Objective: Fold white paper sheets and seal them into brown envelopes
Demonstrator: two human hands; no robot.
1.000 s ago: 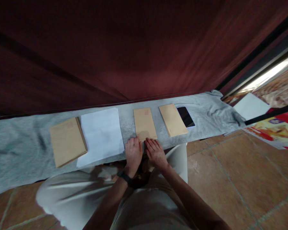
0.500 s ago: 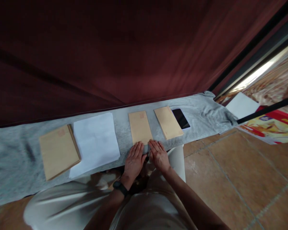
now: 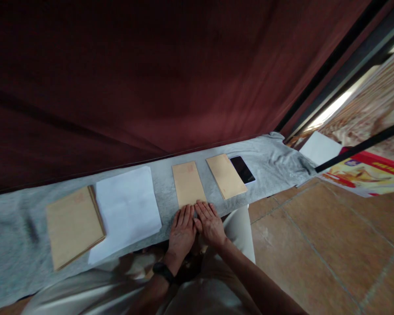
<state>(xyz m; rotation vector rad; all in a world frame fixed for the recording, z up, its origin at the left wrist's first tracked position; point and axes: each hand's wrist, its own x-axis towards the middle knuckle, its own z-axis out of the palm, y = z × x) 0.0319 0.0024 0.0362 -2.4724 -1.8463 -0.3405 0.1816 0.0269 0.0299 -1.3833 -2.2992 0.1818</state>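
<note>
- Band (image 3: 163, 272): on the left wrist.
- Left hand (image 3: 181, 235): palm down, fingers straight and together, tips at the near edge of the envelope (image 3: 188, 184).
- Right hand (image 3: 212, 226): same posture, tips at the same edge, beside the left hand.
- Grip: no clamping visible; cannot tell whether either hand pinches the edge from below.
- Envelope: flat on the cloth (image 3: 267, 151), between the paper (image 3: 128, 212) and the right stack (image 3: 226, 175).
- Step in hand: apparently pressing or squaring the near edge.
- Next move: seems to call for even fingertip pressure and a straight lift, without drag.
- Left stack (image 3: 72, 227): overlaps the paper's edge.
- Phone (image 3: 242, 169): against the right stack.
- Curtain (image 3: 184, 87): behind the cloth.
</note>
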